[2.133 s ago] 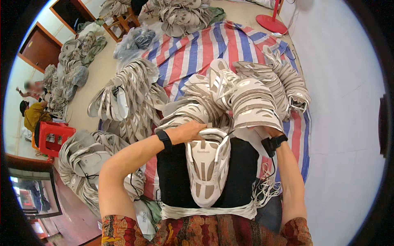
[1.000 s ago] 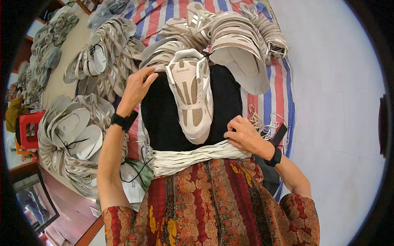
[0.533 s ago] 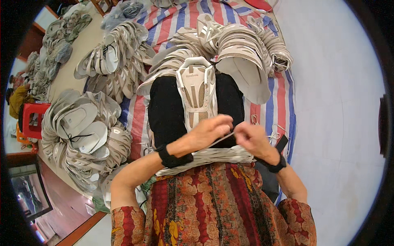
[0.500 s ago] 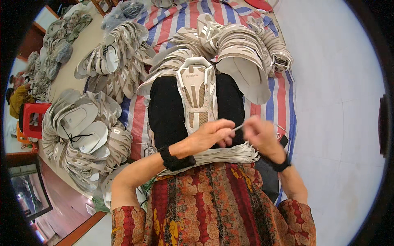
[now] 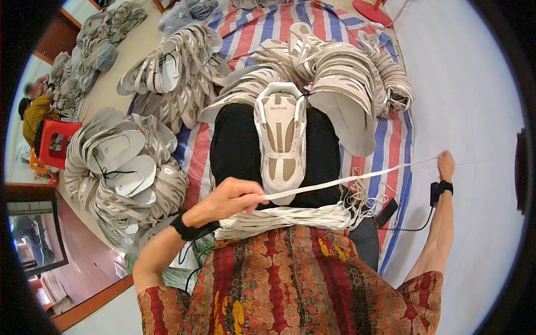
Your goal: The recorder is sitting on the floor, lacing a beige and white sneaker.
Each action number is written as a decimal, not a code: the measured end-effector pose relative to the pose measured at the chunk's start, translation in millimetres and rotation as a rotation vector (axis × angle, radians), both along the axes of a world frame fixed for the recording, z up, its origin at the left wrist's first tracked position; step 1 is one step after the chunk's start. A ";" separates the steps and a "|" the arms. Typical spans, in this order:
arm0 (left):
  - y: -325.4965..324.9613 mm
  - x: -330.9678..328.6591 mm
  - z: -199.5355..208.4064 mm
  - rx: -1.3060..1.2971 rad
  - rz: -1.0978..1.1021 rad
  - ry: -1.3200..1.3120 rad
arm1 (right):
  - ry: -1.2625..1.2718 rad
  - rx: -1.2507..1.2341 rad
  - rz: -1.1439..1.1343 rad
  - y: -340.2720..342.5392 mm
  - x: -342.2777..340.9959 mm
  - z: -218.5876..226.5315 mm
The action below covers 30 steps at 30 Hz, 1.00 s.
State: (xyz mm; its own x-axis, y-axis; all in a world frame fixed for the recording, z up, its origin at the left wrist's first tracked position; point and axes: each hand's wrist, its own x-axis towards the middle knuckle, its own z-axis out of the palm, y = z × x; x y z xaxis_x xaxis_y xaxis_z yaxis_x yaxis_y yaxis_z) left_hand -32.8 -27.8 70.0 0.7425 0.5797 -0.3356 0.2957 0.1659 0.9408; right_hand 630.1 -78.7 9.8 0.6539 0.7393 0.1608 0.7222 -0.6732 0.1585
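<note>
A white shoelace [image 5: 349,178] is stretched taut between my hands, over my lap. My left hand [image 5: 234,196] pinches one end just in front of the shoe's toe. Out to the right, my right hand [image 5: 445,165] is closed on the other end, above the pale floor. A beige and white shoe upper [image 5: 282,128] rests on my black-clad thighs, toe toward me, with lace across its lower tongue. A bundle of white shoelaces [image 5: 279,221] lies across my waist, its loose tips [image 5: 360,204] spilling at the right.
Stacks of shoe uppers stand ahead [image 5: 343,84] and at left [image 5: 120,173] around a striped sheet [image 5: 262,28]. A black phone-like object [image 5: 386,213] with a cable lies by my right thigh. Further left are a red stool [image 5: 57,142] and a person in yellow [image 5: 39,120].
My right hand has swung far out to the right, drawing the shoelace out long. My left hand has shifted left and slightly down. The view has shifted a little.
</note>
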 end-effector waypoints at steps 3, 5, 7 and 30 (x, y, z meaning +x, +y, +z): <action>8.6 50.5 19.3 0.058 0.079 -0.094 | 0.025 0.254 0.612 42.4 -120.9 -3.1; 19.1 84.3 38.6 0.130 0.078 -0.126 | 0.479 0.543 1.006 62.0 -267.0 57.2; 29.6 108.1 34.4 0.126 0.078 -0.105 | 1.089 0.487 1.171 54.6 -355.4 90.5; 13.8 20.2 13.7 -0.175 0.065 -0.049 | 0.035 0.302 0.116 0.6 -14.1 -23.3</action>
State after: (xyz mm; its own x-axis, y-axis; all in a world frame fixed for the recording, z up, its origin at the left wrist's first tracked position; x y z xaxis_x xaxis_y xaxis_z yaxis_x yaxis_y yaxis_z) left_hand -12.6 -14.0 83.6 0.7231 0.5630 -0.4001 0.2335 0.3459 0.9087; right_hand 616.0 -78.1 -13.5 0.5772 0.7313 0.3635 0.7983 -0.5991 -0.0624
